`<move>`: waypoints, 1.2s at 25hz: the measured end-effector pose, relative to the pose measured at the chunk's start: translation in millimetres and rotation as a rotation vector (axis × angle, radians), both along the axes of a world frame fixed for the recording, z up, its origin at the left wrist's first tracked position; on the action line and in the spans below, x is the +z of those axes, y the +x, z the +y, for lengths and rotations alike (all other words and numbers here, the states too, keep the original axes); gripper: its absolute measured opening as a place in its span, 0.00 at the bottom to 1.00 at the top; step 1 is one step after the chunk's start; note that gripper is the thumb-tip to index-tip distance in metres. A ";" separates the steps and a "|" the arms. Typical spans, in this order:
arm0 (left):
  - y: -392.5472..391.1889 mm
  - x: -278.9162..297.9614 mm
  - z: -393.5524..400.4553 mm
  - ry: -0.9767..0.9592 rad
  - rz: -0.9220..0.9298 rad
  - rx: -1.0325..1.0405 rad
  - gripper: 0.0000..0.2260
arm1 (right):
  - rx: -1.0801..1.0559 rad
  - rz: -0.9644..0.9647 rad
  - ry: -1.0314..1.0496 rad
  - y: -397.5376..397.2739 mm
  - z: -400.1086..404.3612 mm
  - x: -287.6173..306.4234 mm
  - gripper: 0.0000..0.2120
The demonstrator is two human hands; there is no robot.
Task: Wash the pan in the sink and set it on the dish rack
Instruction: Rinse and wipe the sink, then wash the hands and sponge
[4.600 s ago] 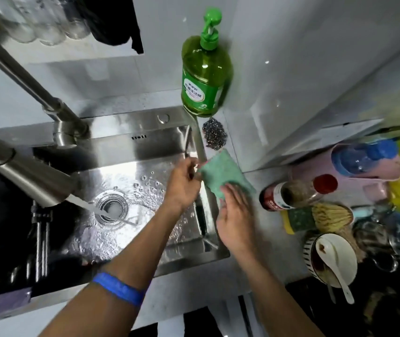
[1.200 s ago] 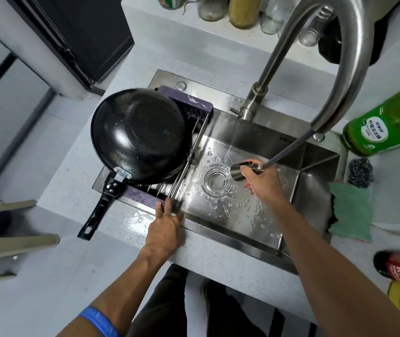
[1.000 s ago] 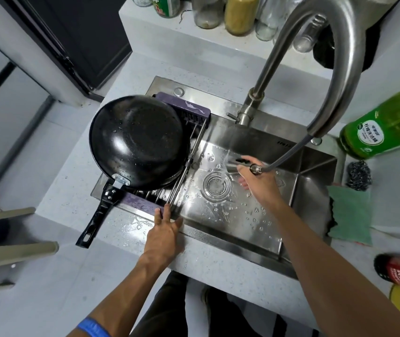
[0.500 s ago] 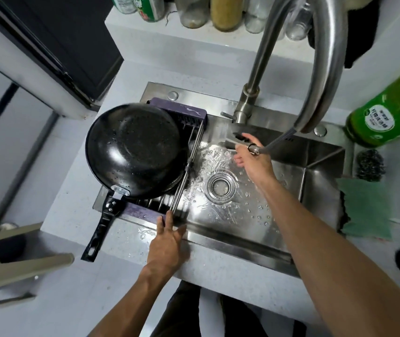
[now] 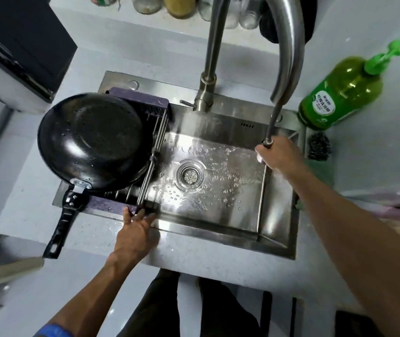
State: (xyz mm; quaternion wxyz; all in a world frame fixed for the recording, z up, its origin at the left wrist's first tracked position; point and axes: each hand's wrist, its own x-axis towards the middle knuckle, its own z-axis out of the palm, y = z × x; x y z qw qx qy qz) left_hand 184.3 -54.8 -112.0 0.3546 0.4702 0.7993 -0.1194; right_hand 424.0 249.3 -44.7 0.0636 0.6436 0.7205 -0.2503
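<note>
A: Where is the frying pan (image 5: pixel 94 139) to be found?

B: It is set upside down on the purple dish rack (image 5: pixel 145 107) at the left end of the stainless sink (image 5: pixel 218 229), its black handle (image 5: pixel 60 227) sticking out over the counter edge. Water drops are seen on its underside. By this the washing and the placing are judged to be done.

A: What has been altered in the last second?

B: The pull-out spray head (image 5: pixel 266 148) has been carried by the right hand (image 5: pixel 279 154) from over the drain (image 5: pixel 189 175) to the right wall of the basin, its hose (image 5: pixel 273 120) now hanging nearly straight from the tall faucet (image 5: pixel 289 45). The basin floor is wetted and beaded across its width. The pan has been left where it was.

A: And the fingers?

B: The right hand's fingers are curled round the spray head. The left hand (image 5: pixel 137 229) is kept at the near rim, the fingers fairly straight and slightly spread, tips laid against the rack's front end.

A: What is meant by that for the task?

B: Only rinsing of the basin is judged to be going on; what probably remains is the return of the sprayer. The green soap bottle (image 5: pixel 340 96), the steel scourer (image 5: pixel 319 145) and the green cloth (image 5: pixel 320 173) are left at the right.
</note>
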 end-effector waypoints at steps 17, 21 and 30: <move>6.0 12.6 0.6 -0.007 -0.011 0.007 0.27 | -0.021 0.221 -0.276 -31.9 -92.2 0.1 0.17; 1.8 -12.1 -6.3 -0.019 0.042 -0.047 0.28 | -0.101 0.569 -0.481 -79.4 -126.2 -7.0 0.10; 3.6 -19.7 -7.9 -0.010 0.060 -0.029 0.28 | -0.360 0.894 -0.436 -114.9 -142.8 -14.5 0.05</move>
